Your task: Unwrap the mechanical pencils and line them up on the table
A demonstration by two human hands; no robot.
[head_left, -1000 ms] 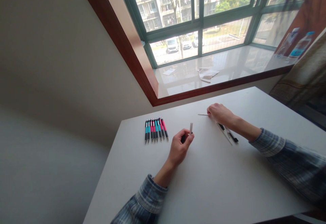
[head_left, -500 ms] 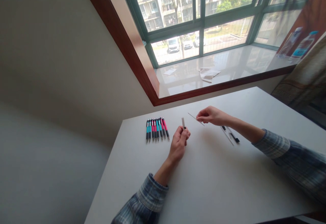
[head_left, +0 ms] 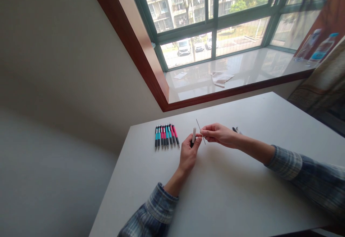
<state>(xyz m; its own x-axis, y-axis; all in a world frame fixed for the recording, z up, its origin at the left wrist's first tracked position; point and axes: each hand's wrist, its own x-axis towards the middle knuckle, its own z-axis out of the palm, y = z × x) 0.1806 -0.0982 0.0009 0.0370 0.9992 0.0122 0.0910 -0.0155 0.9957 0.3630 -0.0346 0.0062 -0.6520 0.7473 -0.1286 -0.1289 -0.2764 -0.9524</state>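
Observation:
My left hand [head_left: 188, 149] is closed around a pen barrel [head_left: 194, 135], white above and black lower down, which stands up out of the fingers. Beside it, my right hand [head_left: 217, 134] pinches a thin pen refill [head_left: 198, 124] that slants between the two hands. The refill's lower end comes close to the left fingertips; whether they touch I cannot tell. Left of my hands, a row of pens [head_left: 166, 136] in turquoise and pink with black grips lies side by side on the white table [head_left: 215, 194].
Small black pen parts [head_left: 235, 130] lie behind my right wrist, partly hidden by it. Beyond the table is a window sill [head_left: 194, 86] with a crumpled cloth [head_left: 221, 78] and plastic bottles [head_left: 322, 48]. A curtain [head_left: 309, 82] hangs at the right.
My right hand has moved left and slightly down, bringing the refill up to my left hand. The barrel in my left hand now shows more of its white part.

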